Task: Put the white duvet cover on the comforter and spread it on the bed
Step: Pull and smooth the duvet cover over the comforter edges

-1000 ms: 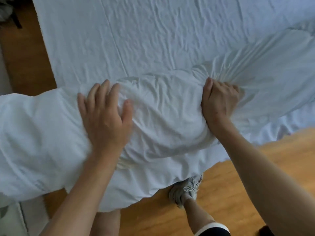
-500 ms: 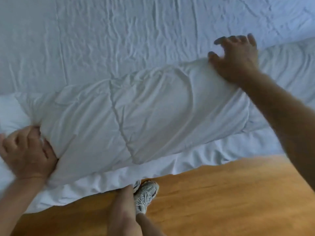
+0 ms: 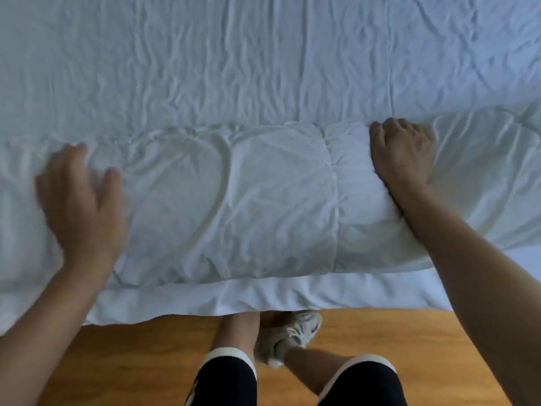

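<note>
A puffy white comforter (image 3: 263, 200) lies in a long folded roll along the near edge of the bed, with quilting seams showing. A flat white layer, the duvet cover (image 3: 263, 297), sticks out beneath it and hangs over the bed edge. My left hand (image 3: 79, 200) is blurred, fingers spread and straight, flat on the roll's left part. My right hand (image 3: 402, 153) lies on the roll's right part, its fingers curled over the far fold and digging into the fabric.
The wrinkled white bed sheet (image 3: 263, 60) covers the bed beyond the roll. Wooden floor (image 3: 131, 361) runs along the near side. My legs in black shorts and one pale sneaker (image 3: 292, 335) stand close against the bed edge.
My left hand has let go of the bunched end and now lies open on the roll. My right hand has come down from the far edge and curled into the comforter.
</note>
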`<act>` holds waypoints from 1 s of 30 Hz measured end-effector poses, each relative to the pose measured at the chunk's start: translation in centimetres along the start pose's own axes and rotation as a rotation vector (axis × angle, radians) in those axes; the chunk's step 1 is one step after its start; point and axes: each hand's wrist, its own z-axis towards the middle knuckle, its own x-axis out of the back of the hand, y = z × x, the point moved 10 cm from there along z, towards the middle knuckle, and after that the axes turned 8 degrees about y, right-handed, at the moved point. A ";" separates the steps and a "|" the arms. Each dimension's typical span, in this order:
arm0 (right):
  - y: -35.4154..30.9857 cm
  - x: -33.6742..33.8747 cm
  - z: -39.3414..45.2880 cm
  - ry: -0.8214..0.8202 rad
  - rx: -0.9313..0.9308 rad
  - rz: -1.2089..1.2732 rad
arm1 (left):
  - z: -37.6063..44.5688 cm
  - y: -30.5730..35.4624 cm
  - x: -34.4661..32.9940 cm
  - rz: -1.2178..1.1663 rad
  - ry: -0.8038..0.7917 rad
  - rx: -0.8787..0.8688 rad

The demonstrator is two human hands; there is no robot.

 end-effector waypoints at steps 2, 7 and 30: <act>-0.4 0.4 -0.2 0.023 0.050 0.004 | -5.8 10.8 -4.0 -0.067 -0.191 -0.187; 1.5 0.7 -2.1 -0.073 0.084 0.100 | -13.4 31.3 -11.7 -0.031 -0.369 -0.378; 36.1 5.5 -4.3 0.196 -0.017 -0.066 | -30.1 54.3 -17.2 -0.076 -0.258 -0.428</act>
